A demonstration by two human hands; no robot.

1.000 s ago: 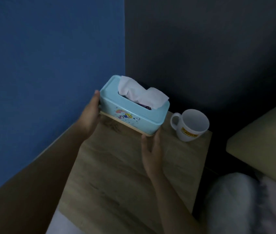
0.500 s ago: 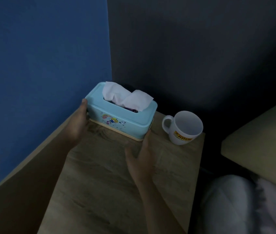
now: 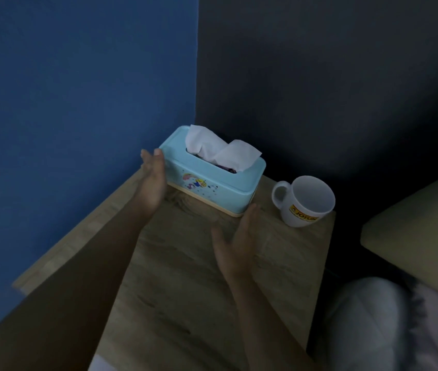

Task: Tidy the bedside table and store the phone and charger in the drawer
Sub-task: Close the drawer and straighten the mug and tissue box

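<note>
- Left hand point(image 3: 151, 183) open at the near-left end of the tissue box point(image 3: 214, 183), fingers point(image 3: 156, 156) spread, gripping nothing.
- Tissue box resting on the wooden counter point(image 3: 191, 285), in the back corner.
- Right hand point(image 3: 235, 242) open beside the box's near-right corner, fingers empty.
- White mug point(image 3: 305, 200) upright, near the box.
- No phone, charger or drawer in view.

The white mug point(image 3: 304, 201) bears a yellow label reading "JOTUN".

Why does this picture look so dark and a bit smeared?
Head view: the room is dim, so the tissue box and mug stand out palely; the left hand looks slightly blurred; the lower right corner is soft; the table edges splay.
</note>
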